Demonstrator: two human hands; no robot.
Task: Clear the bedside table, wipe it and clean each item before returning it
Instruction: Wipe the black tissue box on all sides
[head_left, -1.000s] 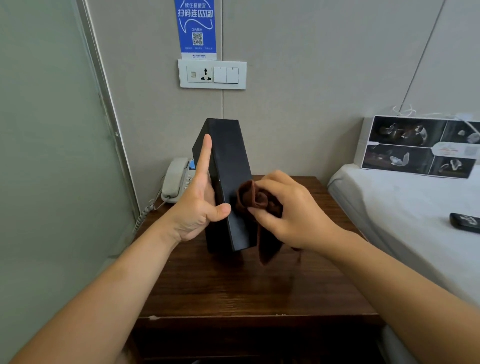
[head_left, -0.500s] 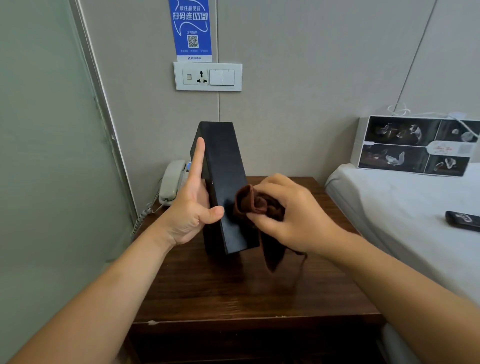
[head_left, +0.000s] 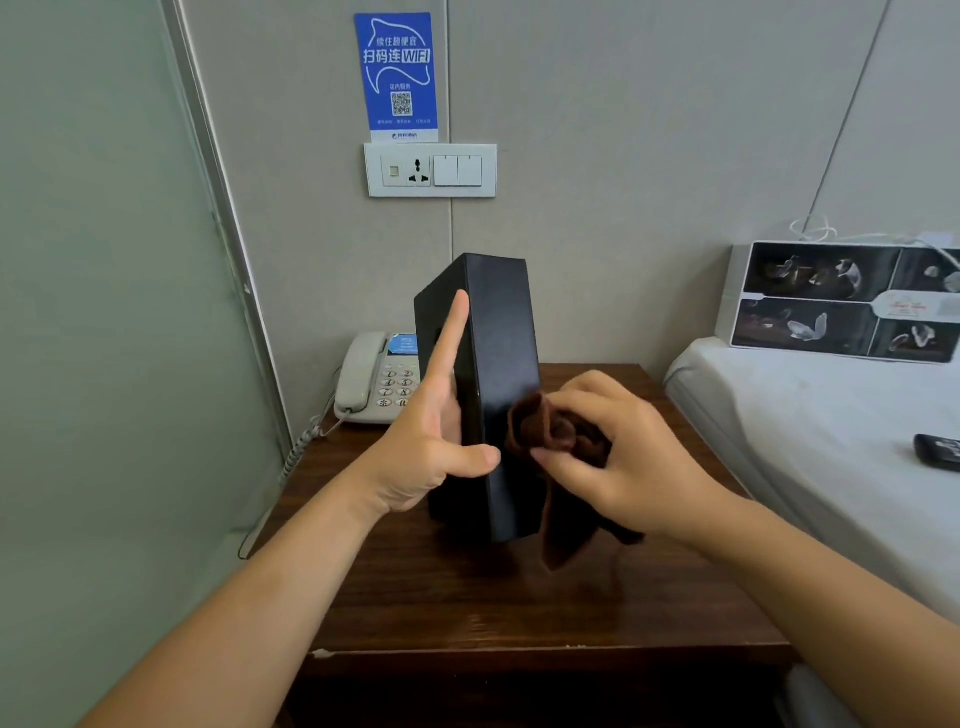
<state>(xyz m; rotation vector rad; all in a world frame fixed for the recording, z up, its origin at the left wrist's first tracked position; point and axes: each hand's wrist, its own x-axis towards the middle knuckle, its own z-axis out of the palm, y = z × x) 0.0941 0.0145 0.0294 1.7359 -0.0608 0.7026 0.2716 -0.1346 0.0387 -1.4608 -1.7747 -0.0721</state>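
Note:
A tall black box (head_left: 498, 332) stands on end on the dark wooden bedside table (head_left: 519, 608). My left hand (head_left: 431, 441) holds it upright: the index finger lies straight up its left side and the thumb hooks over the front edge. My right hand (head_left: 618, 462) grips a bunched brown cloth (head_left: 545, 431) and presses it against the lower front face of the box. A loose end of the cloth hangs down toward the tabletop.
A white corded telephone (head_left: 371, 379) sits at the table's back left, its coiled cord trailing off the left edge. A bed (head_left: 831, 441) on the right carries a printed box (head_left: 841, 301) and a black remote (head_left: 937, 452). A wall socket panel (head_left: 431, 170) is above.
My right hand has rubbed the cloth a little lower on the box's front face. My left hand keeps the same hold on the box.

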